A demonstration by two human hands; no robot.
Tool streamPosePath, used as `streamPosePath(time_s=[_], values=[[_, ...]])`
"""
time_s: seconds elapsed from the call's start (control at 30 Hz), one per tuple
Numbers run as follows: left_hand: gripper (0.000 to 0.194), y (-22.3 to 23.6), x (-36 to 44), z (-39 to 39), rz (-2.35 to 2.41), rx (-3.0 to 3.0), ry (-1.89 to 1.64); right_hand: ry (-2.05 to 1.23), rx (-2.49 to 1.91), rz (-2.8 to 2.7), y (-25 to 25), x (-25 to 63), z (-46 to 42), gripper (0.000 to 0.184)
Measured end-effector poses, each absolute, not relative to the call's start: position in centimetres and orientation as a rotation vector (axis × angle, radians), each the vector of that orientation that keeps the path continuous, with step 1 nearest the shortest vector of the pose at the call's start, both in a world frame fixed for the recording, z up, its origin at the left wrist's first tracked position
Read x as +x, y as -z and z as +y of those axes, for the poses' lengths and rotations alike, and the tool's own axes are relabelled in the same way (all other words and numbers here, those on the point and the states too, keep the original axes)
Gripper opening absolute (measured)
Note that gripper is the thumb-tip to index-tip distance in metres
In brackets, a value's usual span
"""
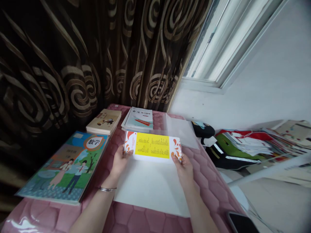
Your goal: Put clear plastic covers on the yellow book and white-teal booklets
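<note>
I hold a small booklet (152, 146) with a yellow printed panel and orange-and-white ends, level above a white sheet (150, 187) on the pink quilted table (209, 181). My left hand (119, 161) grips its left end, thumb on top. My right hand (184, 166) grips its right end the same way. A thin bracelet (108, 189) circles my left wrist.
A large illustrated textbook (65, 166) lies at the left, a tan book (104, 121) and a white-and-teal book (139, 119) behind. A clear plastic cover (181, 131) lies by the booklet. A dark phone (241, 223) sits at the table's near right corner. Papers and folders (255, 142) pile at right.
</note>
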State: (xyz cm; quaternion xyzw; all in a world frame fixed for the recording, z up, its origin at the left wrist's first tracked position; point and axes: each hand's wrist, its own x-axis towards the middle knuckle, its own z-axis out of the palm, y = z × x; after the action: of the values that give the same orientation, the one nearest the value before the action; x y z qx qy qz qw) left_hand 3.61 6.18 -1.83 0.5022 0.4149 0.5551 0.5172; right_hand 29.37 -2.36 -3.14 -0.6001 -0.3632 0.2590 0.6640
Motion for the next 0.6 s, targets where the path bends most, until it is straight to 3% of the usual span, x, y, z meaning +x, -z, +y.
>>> streamPosePath(time_s=[0.37, 0.6], values=[[0.041, 1.9, 3.6, 6.2, 1.056, 1.256, -1.333, -0.623, -1.401, -0.771, 4.2, 30.0, -1.9, 0.046], [0.041, 1.8, 3.7, 6.2, 1.029, 1.273, -1.345, -0.724, -1.182, -0.745, 3.3, 29.4, -2.4, 0.041]])
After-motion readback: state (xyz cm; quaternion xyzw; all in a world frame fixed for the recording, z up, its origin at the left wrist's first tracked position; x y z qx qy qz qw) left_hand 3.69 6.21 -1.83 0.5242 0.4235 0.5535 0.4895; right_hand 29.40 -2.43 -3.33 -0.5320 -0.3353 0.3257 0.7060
